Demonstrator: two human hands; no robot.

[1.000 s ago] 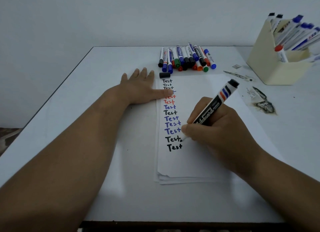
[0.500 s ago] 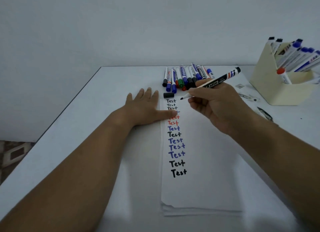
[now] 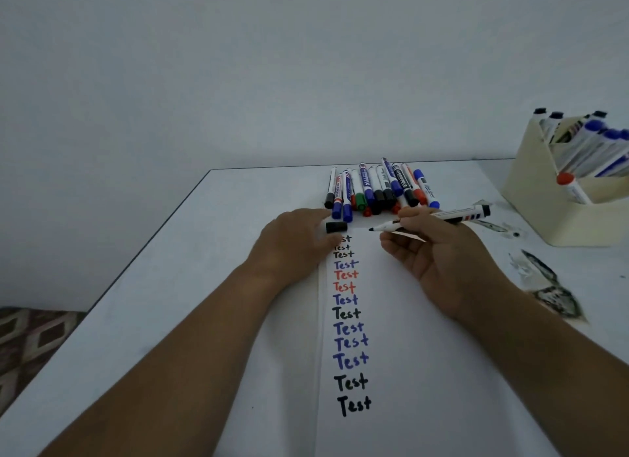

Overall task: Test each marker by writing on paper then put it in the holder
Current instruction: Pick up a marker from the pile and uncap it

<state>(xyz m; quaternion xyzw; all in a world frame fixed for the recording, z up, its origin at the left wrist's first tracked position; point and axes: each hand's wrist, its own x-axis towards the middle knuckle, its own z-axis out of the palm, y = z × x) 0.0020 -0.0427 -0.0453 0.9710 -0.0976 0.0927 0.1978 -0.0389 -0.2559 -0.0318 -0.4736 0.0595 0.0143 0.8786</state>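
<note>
1. White table (image 3: 204, 286): its left part carries the person's left forearm.
2. Left hand (image 3: 296, 242): rests at the top left corner of the paper (image 3: 425, 371), fingers curled around the black cap (image 3: 336, 227), which it pinches at the fingertips.
3. Paper: lies lengthwise on the table; a column of "Test" words in black, blue and red runs down its left side.
4. Loose markers (image 3: 377, 191): capped, lying side by side on the table just beyond the paper's far edge.
5. Right hand (image 3: 439, 252): held above the paper's top edge, fingers pinching the uncapped marker (image 3: 432, 218). The marker lies nearly level, tip pointing left toward the cap, apart from it.
6. Cream holder (image 3: 531, 197): stands at the far right of the table, well apart from the held marker, with several capped markers leaning inside.
</note>
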